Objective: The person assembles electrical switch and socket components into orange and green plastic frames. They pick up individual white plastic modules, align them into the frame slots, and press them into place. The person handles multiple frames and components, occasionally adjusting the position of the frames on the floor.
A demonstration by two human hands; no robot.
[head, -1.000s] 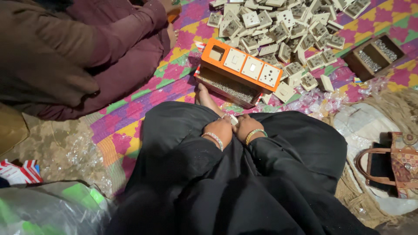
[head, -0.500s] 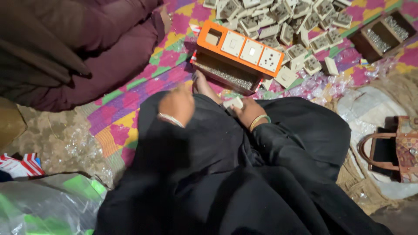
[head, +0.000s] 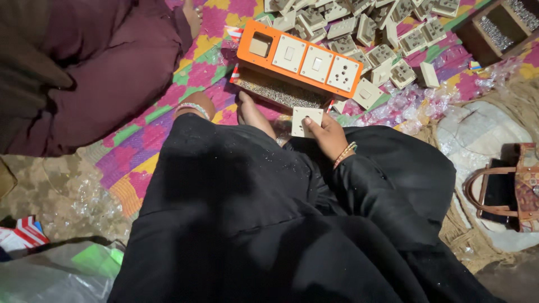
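A person in black robes sits cross-legged on a patterned mat (head: pixel 135 148), seen from above. The right hand (head: pixel 327 134) is closed around a small cream switch plate (head: pixel 306 121), thumb across its face, holding it just above the lap and just short of the orange switchboard (head: pixel 297 59). The left hand (head: pixel 193 106) is well apart from it, out to the side over the mat — only the wrist with its beaded bangle shows, so whether those fingers are curled or spread cannot be told. A bare foot (head: pixel 252 112) pokes out between the two hands.

The orange switchboard lies just beyond the knees, bearing white switches and a socket, with one square slot at its left end open. It rests on a shallow tray of small metal parts (head: pixel 281 94). Farther off, a heap of cream switch modules (head: pixel 365 28) spreads over the mat, beside a dark wooden box (head: pixel 494 28) of screws.

The risk, by the look of it: held one-handed, the plate could slip and drop into the loose hardware — or the foot, so close to the tray, could knock it and scatter the parts across the mat.
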